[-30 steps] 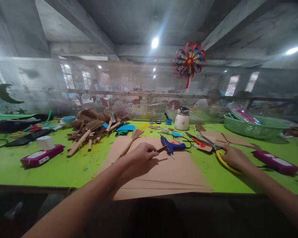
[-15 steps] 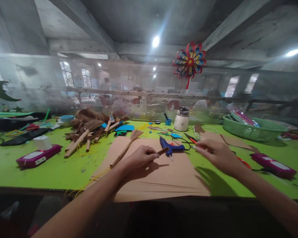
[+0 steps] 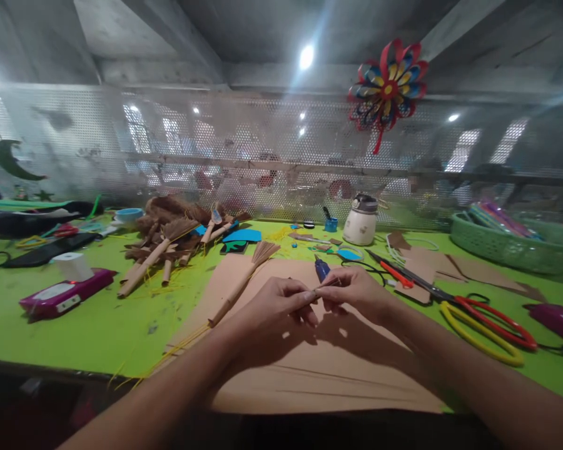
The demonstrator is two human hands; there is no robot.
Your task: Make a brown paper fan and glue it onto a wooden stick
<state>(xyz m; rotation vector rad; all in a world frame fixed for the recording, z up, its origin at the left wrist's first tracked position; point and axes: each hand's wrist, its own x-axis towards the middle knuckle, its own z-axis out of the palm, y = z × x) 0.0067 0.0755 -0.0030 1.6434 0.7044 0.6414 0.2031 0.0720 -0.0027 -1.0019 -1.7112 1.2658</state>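
Over the large brown paper sheet (image 3: 319, 378), my two hands meet at the fingertips. Thumb and fingers of my left hand (image 3: 274, 306) pinch a small brown strip (image 3: 332, 283), mostly hidden by the fingers. My right hand (image 3: 361, 294) is closed on the strip's other end. Just behind them a blue glue gun (image 3: 321, 270) lies on the sheet, its body largely covered by my right hand. Left of my left hand rests a small broom-shaped piece of rolled brown paper (image 3: 237, 289) with a fringed end and yellow strands.
Scissors (image 3: 443, 294) with red and yellow handles lie at the right, near brown paper scraps (image 3: 481, 272) and a green basket (image 3: 492, 250). A white bottle (image 3: 360, 222) stands behind. At left are a brown paper pile (image 3: 169, 237) and a purple power strip (image 3: 70, 294).
My right hand has moved left from beside the glue gun's cord to meet my left hand at the brown strip. The scissors' handles now show. The view has shifted slightly.
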